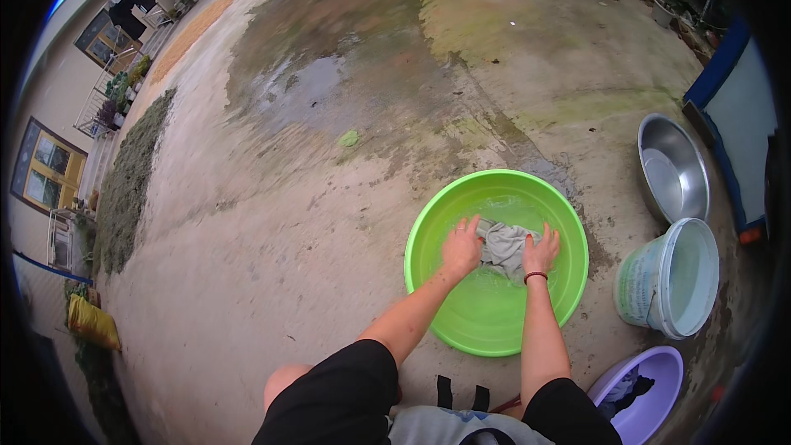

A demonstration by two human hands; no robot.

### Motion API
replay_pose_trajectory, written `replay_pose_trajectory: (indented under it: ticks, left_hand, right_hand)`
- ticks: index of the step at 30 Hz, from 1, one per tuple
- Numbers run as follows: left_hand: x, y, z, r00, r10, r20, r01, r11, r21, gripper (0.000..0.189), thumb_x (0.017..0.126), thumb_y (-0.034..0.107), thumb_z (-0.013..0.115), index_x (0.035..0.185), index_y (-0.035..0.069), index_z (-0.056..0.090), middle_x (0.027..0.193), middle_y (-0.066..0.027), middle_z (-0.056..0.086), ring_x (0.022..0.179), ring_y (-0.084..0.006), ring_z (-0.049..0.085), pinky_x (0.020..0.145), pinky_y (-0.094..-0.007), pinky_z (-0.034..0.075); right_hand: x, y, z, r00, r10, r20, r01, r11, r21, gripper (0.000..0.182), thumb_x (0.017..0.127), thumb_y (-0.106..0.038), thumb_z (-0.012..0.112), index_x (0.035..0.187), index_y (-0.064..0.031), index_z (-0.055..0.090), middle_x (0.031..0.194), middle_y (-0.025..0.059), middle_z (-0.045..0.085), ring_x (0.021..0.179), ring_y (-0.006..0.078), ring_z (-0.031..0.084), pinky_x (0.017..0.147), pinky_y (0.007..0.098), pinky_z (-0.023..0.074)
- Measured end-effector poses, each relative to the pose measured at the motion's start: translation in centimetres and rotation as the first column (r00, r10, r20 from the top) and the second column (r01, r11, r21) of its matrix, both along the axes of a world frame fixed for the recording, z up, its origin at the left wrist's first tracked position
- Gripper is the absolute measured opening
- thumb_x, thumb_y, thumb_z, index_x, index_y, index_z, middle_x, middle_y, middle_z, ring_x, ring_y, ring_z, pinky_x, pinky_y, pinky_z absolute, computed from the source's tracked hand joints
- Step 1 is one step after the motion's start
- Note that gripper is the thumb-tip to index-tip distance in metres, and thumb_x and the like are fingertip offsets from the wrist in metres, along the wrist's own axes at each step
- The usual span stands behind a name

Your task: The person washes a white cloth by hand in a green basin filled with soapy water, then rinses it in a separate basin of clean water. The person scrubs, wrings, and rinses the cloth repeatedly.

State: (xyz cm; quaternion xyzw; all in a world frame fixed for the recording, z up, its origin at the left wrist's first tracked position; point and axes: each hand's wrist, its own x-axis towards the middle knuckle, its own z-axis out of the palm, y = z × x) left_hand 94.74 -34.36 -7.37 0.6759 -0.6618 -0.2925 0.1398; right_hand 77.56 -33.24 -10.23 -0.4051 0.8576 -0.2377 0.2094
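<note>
A round bright green plastic basin [476, 327] with water in it stands on the concrete in front of me. A wet light grey cloth [510, 247] lies bunched in the water, between my hands. At the cloth's left side is my left hand [462, 248], fingers spread and a ring on one of them. On the opposite side, my right hand [541, 252] has its thumb against the cloth and its fingers apart. A dark red bracelet [535, 276] circles the right wrist. Neither hand is closed around the fabric.
To the basin's right stand a tilted steel bowl [673, 167], a pale plastic bucket [639, 284] and a purple basin [655, 395] holding dark clothes. Wet concrete [321, 74] spreads ahead. A blue-framed panel [735, 117] edges the far right.
</note>
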Motion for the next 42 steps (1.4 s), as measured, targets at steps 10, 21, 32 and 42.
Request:
replay_pose_trajectory:
  ticks: [10,21,32,42]
  left_hand:
    - [-0.8,3.0,-3.2,0.865,-0.409,0.291,0.311,0.891,0.330,0.047,0.081,0.037,0.050,0.126,0.028,0.041,0.142,-0.0105,0.021,0.131,-0.0331,0.016,0.097,-0.0623,0.017]
    - [-1.7,-0.1,-2.2,0.215,0.874,-0.437,-0.012,0.449,0.893,0.050,0.082,0.052,0.047,0.103,0.009,0.059,0.096,-0.0091,0.061,0.091,-0.0271,0.057,0.079,-0.0407,0.044]
    - [1.1,0.9,-3.6,-0.205,0.512,-0.834,0.190,0.857,0.479,0.043,0.083,0.043,0.052,0.092,0.001,0.060,0.087,-0.0092,0.062,0.073,-0.0233,0.060,0.060,-0.0326,0.047]
    - [-2.4,1.3,-7.0,0.172,0.739,-0.651,-0.187,0.673,0.715,0.048,0.083,0.034,0.055,0.114,-0.002,0.046,0.103,-0.0130,0.057,0.087,-0.0222,0.056,0.076,-0.0386,0.045]
  right_hand:
    - [-0.8,1.0,-1.0,0.708,0.706,0.009,-0.668,0.667,0.330,0.048,0.074,-0.044,0.059,0.117,-0.0226,0.053,0.140,0.0048,0.026,0.128,0.0267,0.022,0.100,0.0481,0.0249]
    - [4.5,0.6,-4.2,0.769,0.348,0.537,-0.304,0.937,-0.171,0.021,0.071,-0.023,0.063,0.081,-0.0056,0.057,0.082,0.0113,0.057,0.075,0.0277,0.054,0.067,0.0349,0.0432]
    - [11.8,1.8,9.4,0.874,0.485,0.021,-0.386,0.720,-0.576,0.022,0.068,-0.019,0.061,0.057,-0.0083,0.045,0.053,0.0103,0.051,0.050,0.0301,0.052,0.046,0.0401,0.0409]
    - [-1.2,1.0,-4.1,0.948,0.245,-0.203,-0.263,0.962,-0.069,0.027,0.082,-0.039,0.050,0.077,-0.0128,0.054,0.078,0.0107,0.059,0.069,0.0336,0.057,0.056,0.0446,0.0435]
